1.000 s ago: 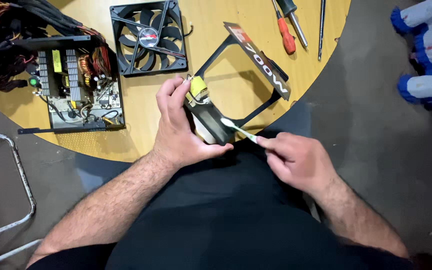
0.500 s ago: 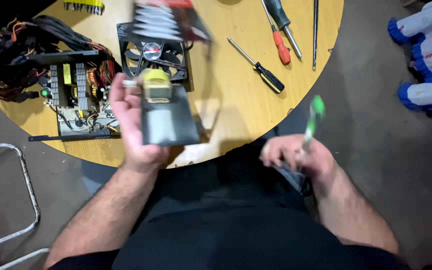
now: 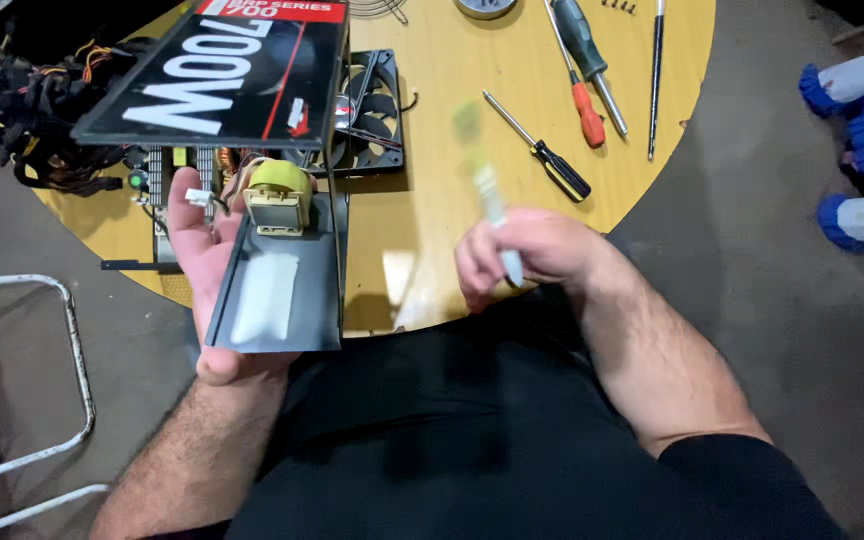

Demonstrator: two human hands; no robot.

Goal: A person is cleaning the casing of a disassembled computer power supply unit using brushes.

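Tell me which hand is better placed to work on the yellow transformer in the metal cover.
Probably the right hand: it grips the green-tipped tool, beside the yellow transformer. The left hand is busy holding the metal cover.

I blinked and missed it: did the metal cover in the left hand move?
Yes. The metal cover went from the table's near edge up and leftward, toward the fan.

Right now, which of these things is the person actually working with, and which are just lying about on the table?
In use:
left hand holding black metal cover with yellow transformer
right hand holding green-tipped tool

Lying about:
cooling fan
red-handled screwdriver
black-handled screwdriver
wire bundle
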